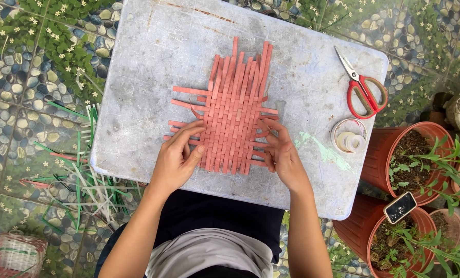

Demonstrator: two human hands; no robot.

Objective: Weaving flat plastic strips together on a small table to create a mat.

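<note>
Hands, left [176, 157] and right [280, 154], press flat, fingers spread, on the light, springy woven strip mat [232, 110], probably best gripped at its edges.

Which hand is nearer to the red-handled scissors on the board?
The right hand. It rests on the right edge of the woven pink mat, below and left of the scissors. The left hand lies at the mat's left edge, farther away.

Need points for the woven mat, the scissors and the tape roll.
woven mat [232, 121], head view, middle of the pink weave
scissors [366, 98], head view, red handle loops
tape roll [349, 136], head view, top face of the roll
</note>
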